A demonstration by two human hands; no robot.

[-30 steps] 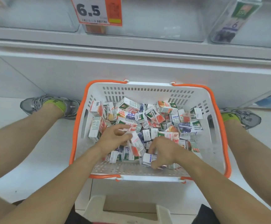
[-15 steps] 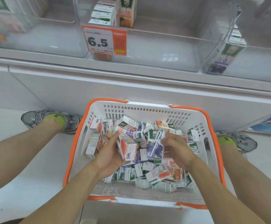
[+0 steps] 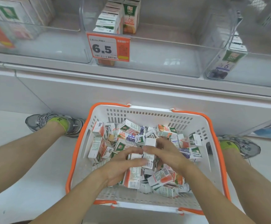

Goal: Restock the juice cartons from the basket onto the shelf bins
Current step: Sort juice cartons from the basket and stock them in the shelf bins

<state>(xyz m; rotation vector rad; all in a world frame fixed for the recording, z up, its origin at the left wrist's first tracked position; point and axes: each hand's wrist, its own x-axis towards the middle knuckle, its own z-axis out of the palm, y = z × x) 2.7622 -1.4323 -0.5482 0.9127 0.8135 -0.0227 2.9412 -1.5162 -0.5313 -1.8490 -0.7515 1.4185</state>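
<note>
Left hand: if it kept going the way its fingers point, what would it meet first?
The left hand points toward the right hand; it would likely meet the cartons held between them first.

arms: bare, no sleeves | socks (image 3: 59,122): lime-green, dark logo | sneakers (image 3: 39,121): grey, silver mesh, laced

The basket (image 3: 212,143) of juice cartons (image 3: 166,133) sits on the floor before the shelf bins (image 3: 147,54).
</note>
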